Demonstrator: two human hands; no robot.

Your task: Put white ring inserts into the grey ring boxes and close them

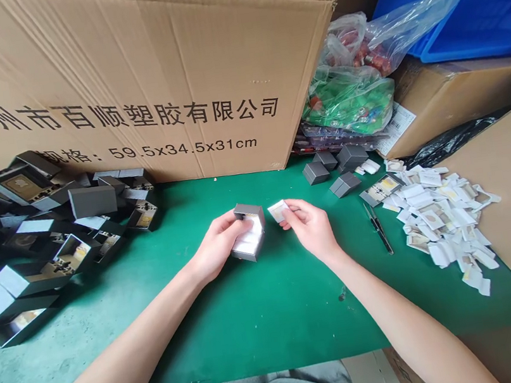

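My left hand (218, 245) grips a small dark grey gift box (247, 253), opened wide, its pale lining facing me and my thumb pressed inside. Just right of it, my right hand (311, 228) pinches a small white card insert (278, 211) with a beige patch between thumb and fingers. The card and the box are apart, both held above the green table (257, 332). Beyond my right hand lies a pair of dark tweezers (378, 229), beside a heap of white inserts (435, 209).
Many opened dark boxes (92, 201) are piled at the left. Several closed small boxes (345, 184) sit at the back right. A large cardboard carton (144, 61) walls off the back. Bags of green and red pieces (352, 100) and a blue bin (464, 13) stand behind.
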